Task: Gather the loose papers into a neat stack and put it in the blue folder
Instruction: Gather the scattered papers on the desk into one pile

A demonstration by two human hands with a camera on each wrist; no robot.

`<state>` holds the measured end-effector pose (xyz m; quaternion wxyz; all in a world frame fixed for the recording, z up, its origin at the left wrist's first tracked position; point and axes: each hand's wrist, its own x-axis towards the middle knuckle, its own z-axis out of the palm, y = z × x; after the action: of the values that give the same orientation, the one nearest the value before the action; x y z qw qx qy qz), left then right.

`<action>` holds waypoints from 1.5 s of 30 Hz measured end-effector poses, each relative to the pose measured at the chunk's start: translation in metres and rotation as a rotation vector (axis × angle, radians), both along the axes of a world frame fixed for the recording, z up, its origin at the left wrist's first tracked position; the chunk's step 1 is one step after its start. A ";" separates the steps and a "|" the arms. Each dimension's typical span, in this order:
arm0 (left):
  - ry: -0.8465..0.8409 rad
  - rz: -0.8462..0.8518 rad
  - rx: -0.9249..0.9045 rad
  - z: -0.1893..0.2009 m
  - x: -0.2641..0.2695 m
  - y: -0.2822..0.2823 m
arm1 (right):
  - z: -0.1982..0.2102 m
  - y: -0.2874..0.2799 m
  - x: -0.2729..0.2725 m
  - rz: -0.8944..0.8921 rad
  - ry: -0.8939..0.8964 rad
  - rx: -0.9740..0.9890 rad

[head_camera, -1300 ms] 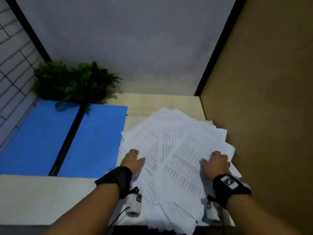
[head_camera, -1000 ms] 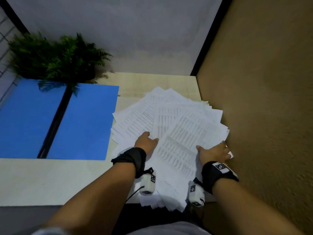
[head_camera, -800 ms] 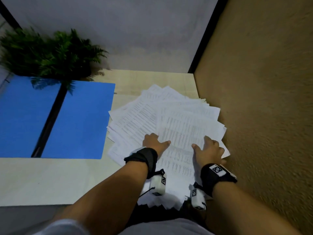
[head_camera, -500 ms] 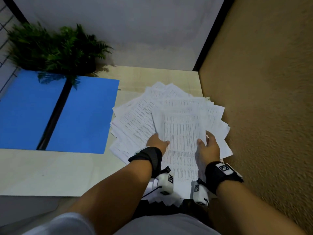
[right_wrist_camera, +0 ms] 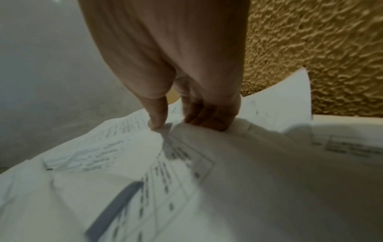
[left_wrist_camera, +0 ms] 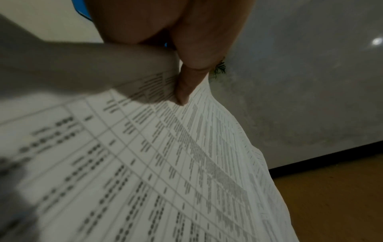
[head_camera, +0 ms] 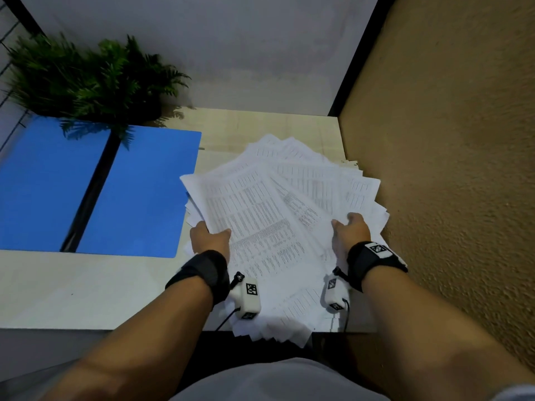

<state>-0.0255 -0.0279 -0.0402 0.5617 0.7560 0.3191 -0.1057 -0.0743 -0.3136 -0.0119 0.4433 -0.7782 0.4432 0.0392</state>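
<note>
Fern (head_camera: 86,79), far-left desk (head_camera: 72,287) corner

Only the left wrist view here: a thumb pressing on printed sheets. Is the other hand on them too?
Observer: Yes. The right hand grips the right side of the papers, thumb on top and fingers curled at the sheets' edge.
Operator: Where is the folder, and is it open?
Observer: The blue folder lies open and flat on the desk, directly left of the papers.
Operator: Are the sheets squared up yet?
Observer: No. They are fanned out with corners splayed, and their near ends hang over the desk's front edge.
</note>
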 end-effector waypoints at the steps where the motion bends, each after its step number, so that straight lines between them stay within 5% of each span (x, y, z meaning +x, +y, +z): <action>1: -0.036 0.027 -0.006 -0.003 0.002 0.000 | -0.002 0.000 0.001 0.037 -0.019 0.047; 6: -0.182 0.066 -0.044 0.016 0.007 0.007 | -0.020 -0.003 -0.002 0.178 0.024 0.166; 12: -0.141 -0.179 -0.054 0.011 0.023 0.038 | -0.007 -0.015 0.005 0.157 0.198 0.276; 16: -0.027 -0.374 0.086 0.007 0.022 0.041 | -0.001 -0.006 0.016 0.256 0.166 0.147; 20: -0.038 -0.227 0.165 0.006 0.010 0.022 | 0.005 0.021 0.022 0.454 0.248 0.010; 24: -0.036 0.034 -0.171 0.001 -0.002 0.016 | 0.021 0.031 0.012 0.531 0.476 0.190; 26: -0.122 0.042 -0.189 0.003 -0.004 0.017 | 0.027 0.033 0.005 0.556 0.513 0.285; 28: -0.161 0.028 -0.111 0.007 -0.003 0.017 | 0.026 0.036 0.003 0.553 0.368 0.309; 32: -0.149 0.038 -0.076 0.005 0.003 0.023 | 0.012 0.044 0.008 0.179 0.017 0.417; 37: -0.034 -0.127 0.016 0.005 0.009 0.034 | 0.007 0.032 0.014 0.330 0.093 0.006; 45: 0.052 -0.254 -0.165 0.010 -0.035 0.007 | -0.005 0.091 0.005 0.211 0.010 0.326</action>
<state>-0.0603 -0.0213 -0.0301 0.5953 0.7387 0.2256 -0.2214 -0.0697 -0.2228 -0.0169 0.5545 -0.7382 0.3490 0.1606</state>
